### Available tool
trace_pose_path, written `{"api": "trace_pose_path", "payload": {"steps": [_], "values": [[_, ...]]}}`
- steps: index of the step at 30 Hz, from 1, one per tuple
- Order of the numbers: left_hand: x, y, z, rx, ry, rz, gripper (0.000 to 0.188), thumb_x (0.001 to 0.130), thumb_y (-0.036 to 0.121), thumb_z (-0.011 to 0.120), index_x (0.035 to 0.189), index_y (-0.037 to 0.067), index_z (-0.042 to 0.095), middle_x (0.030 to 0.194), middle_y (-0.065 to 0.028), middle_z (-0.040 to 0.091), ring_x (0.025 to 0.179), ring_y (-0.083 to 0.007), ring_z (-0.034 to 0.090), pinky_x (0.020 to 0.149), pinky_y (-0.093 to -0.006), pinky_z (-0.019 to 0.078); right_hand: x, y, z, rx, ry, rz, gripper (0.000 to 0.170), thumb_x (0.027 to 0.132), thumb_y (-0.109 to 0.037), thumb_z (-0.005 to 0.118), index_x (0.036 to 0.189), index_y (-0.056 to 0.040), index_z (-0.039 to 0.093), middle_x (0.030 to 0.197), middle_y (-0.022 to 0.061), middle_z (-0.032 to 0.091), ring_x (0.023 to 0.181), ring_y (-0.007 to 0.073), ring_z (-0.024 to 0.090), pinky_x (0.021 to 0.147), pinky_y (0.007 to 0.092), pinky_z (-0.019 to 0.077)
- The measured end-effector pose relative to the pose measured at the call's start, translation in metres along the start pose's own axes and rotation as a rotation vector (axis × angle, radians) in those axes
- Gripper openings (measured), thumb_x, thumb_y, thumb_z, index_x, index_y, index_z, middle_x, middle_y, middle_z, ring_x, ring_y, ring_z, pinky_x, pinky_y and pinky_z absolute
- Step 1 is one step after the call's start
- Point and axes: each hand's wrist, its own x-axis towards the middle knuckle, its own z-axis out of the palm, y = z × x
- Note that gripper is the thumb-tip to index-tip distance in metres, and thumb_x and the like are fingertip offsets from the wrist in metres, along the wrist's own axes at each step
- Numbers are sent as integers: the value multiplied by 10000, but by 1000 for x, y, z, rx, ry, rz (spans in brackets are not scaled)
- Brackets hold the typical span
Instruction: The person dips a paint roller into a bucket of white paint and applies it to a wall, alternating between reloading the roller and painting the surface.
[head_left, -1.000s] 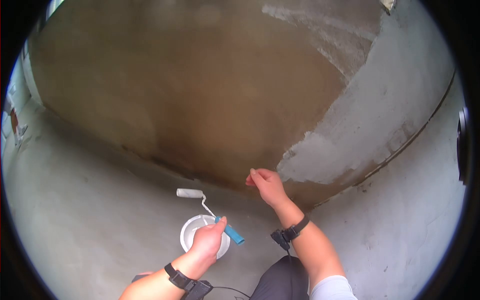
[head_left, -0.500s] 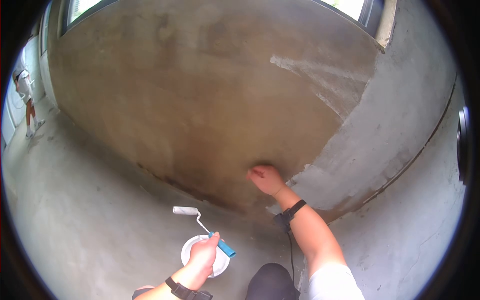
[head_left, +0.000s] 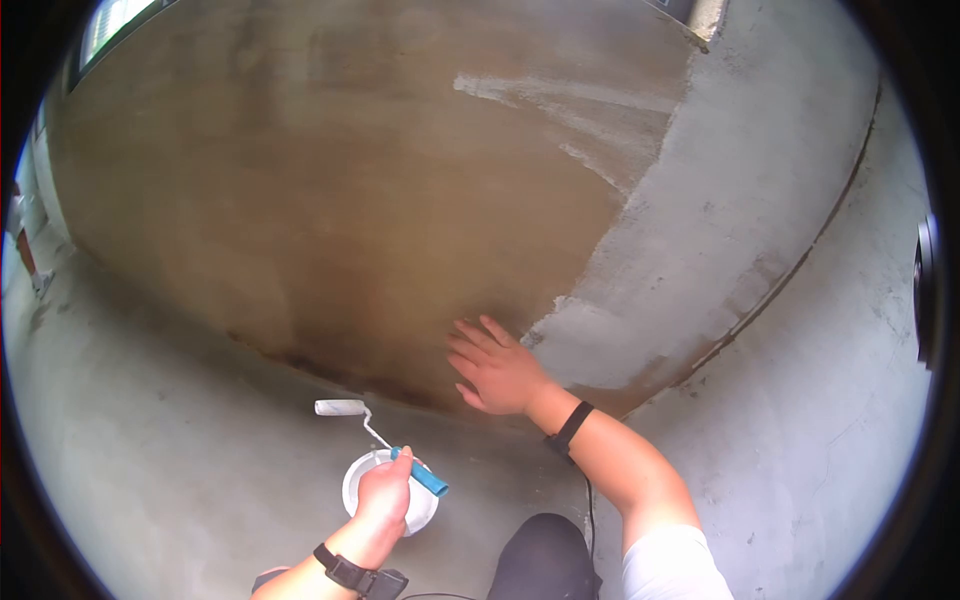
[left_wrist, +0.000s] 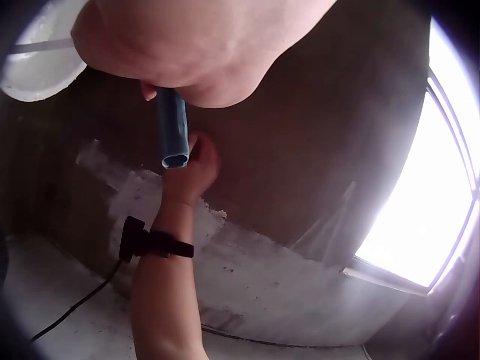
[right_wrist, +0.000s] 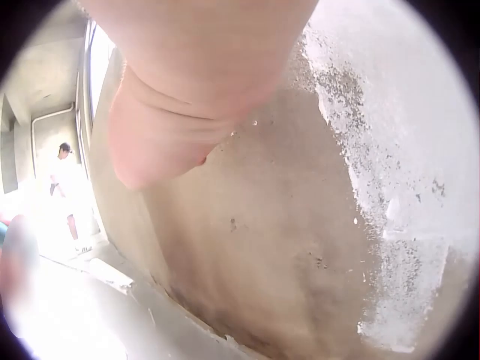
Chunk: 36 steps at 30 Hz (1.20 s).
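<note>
My left hand [head_left: 385,495] grips the blue handle of a small paint roller [head_left: 428,478], whose white sleeve points left, close to the foot of the wall. A white bucket [head_left: 422,517] shows directly below that hand, partly hidden by it. In the left wrist view the hollow end of the blue handle [left_wrist: 174,135] sticks out under the palm. My right hand [head_left: 497,372] is spread against the low part of the brown wall [head_left: 300,180], fingers straight and pointing up and left. It lies near the ragged edge of the light grey coat [head_left: 690,200].
Grey floor [head_left: 150,430] runs along the wall's base. Windows are set above, one bright in the left wrist view [left_wrist: 409,217]. A cable [head_left: 590,510] hangs from the right wrist beside my knee [head_left: 545,560]. Another person [right_wrist: 64,176] stands far off.
My right hand has gone from bunched fingers to spread straight ones at the wall. My left hand keeps hold of the roller over the bucket. The head view has shifted.
</note>
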Motion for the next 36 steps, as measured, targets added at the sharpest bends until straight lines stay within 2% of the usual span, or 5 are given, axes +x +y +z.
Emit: {"api": "trace_pose_path", "payload": {"steps": [10,12,18,21,36], "values": [[7,-1,-3,-4,-19,-30,341,1003,325,614,939,3,706,912,-46,655,854,-130,562,800,-293,443,7,-2,-2,-17,-20,-3,269,829,-291,675,1004,-88,695,1270,71,624,1357,269,459,1173,483,316],[10,-3,-7,-4,-33,-30,340,1002,322,615,950,-2,706,922,-50,658,865,-134,571,813,-296,446,14,0,8,134,42,4,202,828,-280,665,818,-79,685,996,83,677,1069,296,613,955,467,487],[21,-10,-16,-76,-44,-20,347,994,318,627,973,-19,706,947,-58,662,894,-138,570,824,-302,449,60,21,11,362,158,71,228,845,-255,638,712,-74,673,698,155,630,703,373,613,630,479,497],[16,-9,-18,-64,-33,3,360,988,321,633,986,-32,707,959,-58,663,903,-137,568,822,-301,448,76,38,11,446,-10,317,250,857,-254,623,719,-49,661,725,179,635,696,394,600,628,484,484],[44,-19,-22,-65,-47,-14,353,995,324,622,962,-16,715,954,-61,656,905,-136,552,834,-300,436,11,42,28,69,-12,243,261,823,-244,636,616,-84,630,642,121,622,650,339,612,644,474,499]]}}
